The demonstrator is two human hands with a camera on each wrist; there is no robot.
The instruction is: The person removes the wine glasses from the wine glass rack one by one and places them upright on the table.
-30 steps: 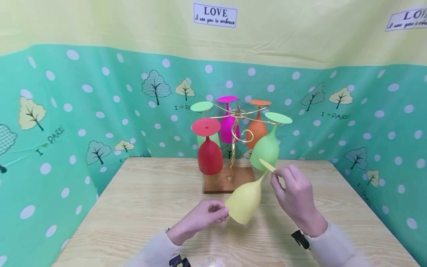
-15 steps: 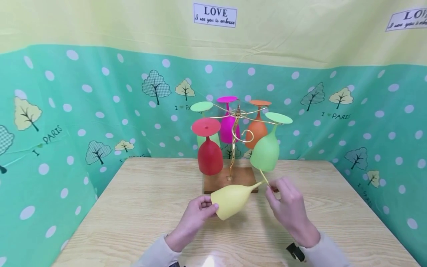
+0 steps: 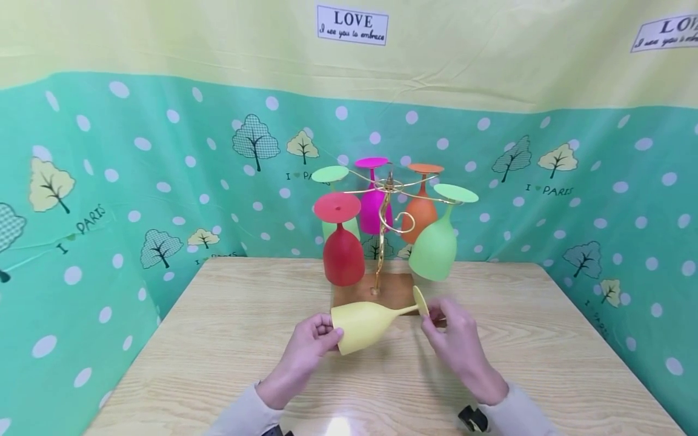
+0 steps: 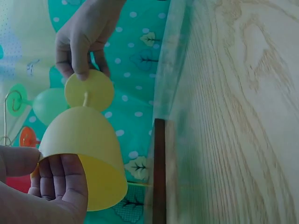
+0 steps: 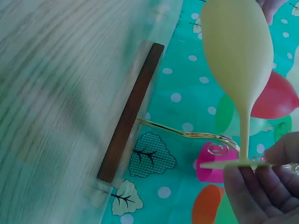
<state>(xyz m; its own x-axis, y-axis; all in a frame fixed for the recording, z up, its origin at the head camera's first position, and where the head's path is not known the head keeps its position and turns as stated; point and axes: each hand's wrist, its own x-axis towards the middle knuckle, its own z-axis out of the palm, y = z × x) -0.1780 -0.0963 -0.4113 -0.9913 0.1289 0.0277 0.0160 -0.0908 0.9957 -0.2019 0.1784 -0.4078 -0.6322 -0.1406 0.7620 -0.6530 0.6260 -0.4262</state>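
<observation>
1. One yellow goblet point(image 3: 362, 324) is tipped on its side, held up above the table point(image 3: 229, 333). Its mouth is by the left hand and its round foot is by the right hand.
2. Two hands hold it. The left hand point(image 3: 308, 345) pinches the rim with its thumb and fingers. The right hand point(image 3: 458, 342) pinches the edge of the foot the same way.
3. Two pale sleeves point(image 3: 248, 415) show, one on each arm, and each arm has a black strap point(image 3: 473, 419).
4. One gold rack point(image 3: 381, 248) stands behind the yellow goblet, on one flat brown wooden base point(image 3: 403, 287).
5. Five goblets hang upside down on the rack: one red goblet point(image 3: 344, 254), two green goblets point(image 3: 436, 248), one pink goblet point(image 3: 376, 209) and one orange goblet point(image 3: 420, 215). That makes six goblets with the yellow one.
6. Behind it all hangs a green and yellow cloth point(image 3: 207, 151) with white dots and trees. Two "LOVE" signs point(image 3: 352, 25) are on its top part, one cut off at the side.
</observation>
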